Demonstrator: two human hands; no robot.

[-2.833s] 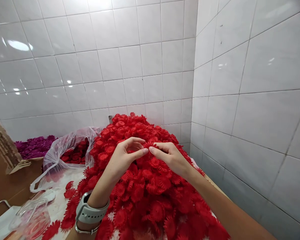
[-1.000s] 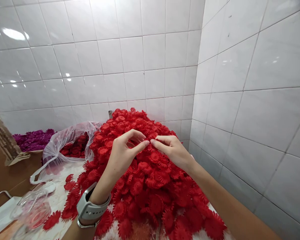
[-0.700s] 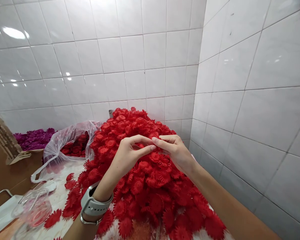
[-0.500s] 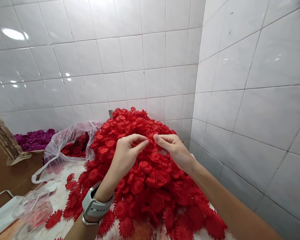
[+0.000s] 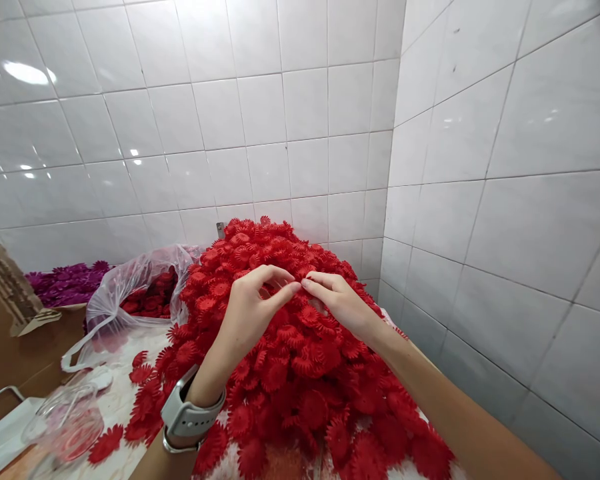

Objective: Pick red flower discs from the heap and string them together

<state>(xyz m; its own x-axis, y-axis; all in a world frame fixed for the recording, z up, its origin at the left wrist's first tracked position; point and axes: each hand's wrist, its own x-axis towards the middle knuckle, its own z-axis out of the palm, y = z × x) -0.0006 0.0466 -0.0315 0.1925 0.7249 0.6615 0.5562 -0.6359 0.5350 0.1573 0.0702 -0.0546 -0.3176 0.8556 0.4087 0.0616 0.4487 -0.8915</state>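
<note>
A large heap of red artificial flower heads (image 5: 275,333) with fringed petals rises in the middle, against the tiled wall. In front of its upper part, both hands meet at the fingertips. My left hand (image 5: 255,303), with a pale watch (image 5: 193,410) on the wrist, is closed with thumb and index finger in a pinch. My right hand (image 5: 337,300) pinches too, its thumb tip almost touching the left fingertips. Whatever lies between the fingers is too small to tell apart from the red flowers behind.
Left of the heap, a clear plastic bag (image 5: 105,303) holds darker red flowers. Purple flowers (image 5: 70,283) lie behind a cardboard box (image 5: 45,347). Clear plastic cups (image 5: 73,427) stand at the lower left. White tiled walls (image 5: 440,220) close off the back and right.
The fingertips of both hands have come closer together. My right hand has shifted slightly left. The heap looks the same.
</note>
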